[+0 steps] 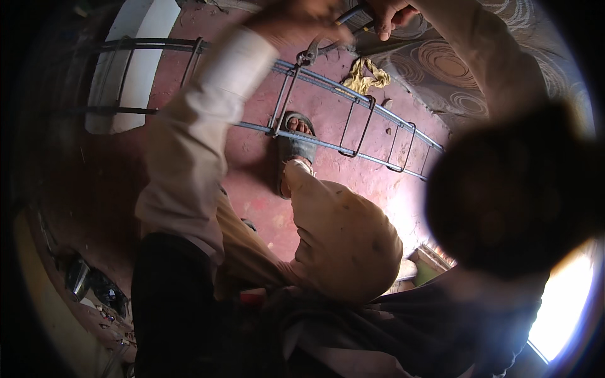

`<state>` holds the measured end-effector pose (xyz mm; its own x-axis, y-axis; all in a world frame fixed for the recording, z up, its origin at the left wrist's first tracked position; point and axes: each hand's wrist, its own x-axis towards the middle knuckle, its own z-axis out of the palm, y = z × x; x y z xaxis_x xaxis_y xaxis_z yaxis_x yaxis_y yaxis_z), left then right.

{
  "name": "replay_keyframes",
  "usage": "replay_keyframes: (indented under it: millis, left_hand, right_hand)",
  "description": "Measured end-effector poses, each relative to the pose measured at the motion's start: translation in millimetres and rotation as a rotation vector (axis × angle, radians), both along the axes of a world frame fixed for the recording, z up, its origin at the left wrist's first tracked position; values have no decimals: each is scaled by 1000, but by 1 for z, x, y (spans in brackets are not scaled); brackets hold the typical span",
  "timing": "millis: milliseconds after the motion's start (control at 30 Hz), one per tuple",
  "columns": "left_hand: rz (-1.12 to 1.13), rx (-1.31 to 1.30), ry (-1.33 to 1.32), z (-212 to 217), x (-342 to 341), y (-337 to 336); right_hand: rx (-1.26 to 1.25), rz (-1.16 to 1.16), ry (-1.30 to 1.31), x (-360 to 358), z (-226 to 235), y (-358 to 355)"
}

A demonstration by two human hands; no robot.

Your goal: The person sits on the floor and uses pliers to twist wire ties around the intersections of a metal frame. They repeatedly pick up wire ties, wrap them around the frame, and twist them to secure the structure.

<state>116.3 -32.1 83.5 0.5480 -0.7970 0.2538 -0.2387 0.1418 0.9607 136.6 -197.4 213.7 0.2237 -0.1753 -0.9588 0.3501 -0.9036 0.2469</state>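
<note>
A long cage of steel reinforcing bars (pixel 328 146) with rectangular wire stirrups (pixel 367 126) runs across the view above a reddish floor. Pincers (pixel 307 57) have their jaws at the far bar, by the top corner of a stirrup. My right hand (pixel 389 16) is closed around the dark, yellow-banded handles at the upper edge of the view. Just left of the handles, my left hand (pixel 296 24) is smeared by motion. Its fingers cannot be made out. My sandalled foot (pixel 297 135) is beneath the near bar.
A pale slab (pixel 129 69) lies under the cage's left end. Crumpled yellow cloth (pixel 367 77) is beyond the far bar, beside circle-patterned fabric (pixel 444 60). A dark, blurred round shape (pixel 504 195) blocks the right side. Dark shiny objects (pixel 94 283) lie at lower left.
</note>
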Motion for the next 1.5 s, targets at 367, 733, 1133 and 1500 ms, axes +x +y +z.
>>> replay_keyframes:
  millis: [367,733,1133,1500]
  left_hand:
    - [-166,47,188,-53,-16,-54]
    - [-142,-86,792,-33,-9,-46]
    - [262,-88,535,-31,-39,58]
    - [273,169,288,-57,-81,29]
  right_hand:
    - [86,804,-678,-74,17,17]
    - [501,1289,-1089,-47,-1,10]
    - [139,654,-408,-6,1,37]
    - [133,304,-400,-41,29,23]
